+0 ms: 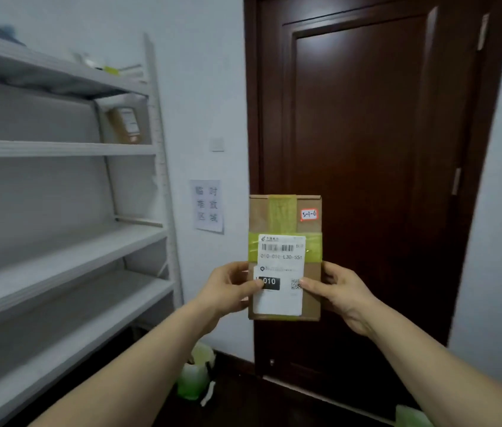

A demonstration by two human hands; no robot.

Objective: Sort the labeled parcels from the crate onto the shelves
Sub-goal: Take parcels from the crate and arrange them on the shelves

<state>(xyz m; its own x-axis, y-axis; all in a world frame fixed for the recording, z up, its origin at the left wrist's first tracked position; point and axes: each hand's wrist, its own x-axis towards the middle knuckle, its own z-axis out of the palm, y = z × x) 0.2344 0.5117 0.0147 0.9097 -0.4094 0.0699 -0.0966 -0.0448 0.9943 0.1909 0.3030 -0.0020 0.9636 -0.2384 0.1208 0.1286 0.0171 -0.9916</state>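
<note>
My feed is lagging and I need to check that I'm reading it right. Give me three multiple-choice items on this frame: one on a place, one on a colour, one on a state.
1. Where on the brown cardboard parcel is the small red-bordered sticker?
A) top right
B) bottom left
C) centre

2. What colour is the tape on the parcel?
A) blue
B) yellow-green
C) black

3. How is the parcel held?
A) by one hand alone
B) lying on a shelf
C) upright, by both hands

Answers:
1 A: the sticker sits by the upper right corner.
2 B: the strips across the cardboard are yellow-green.
3 C: the left hand and right hand grip its lower sides, with their thumbs on the white shipping label.
</note>
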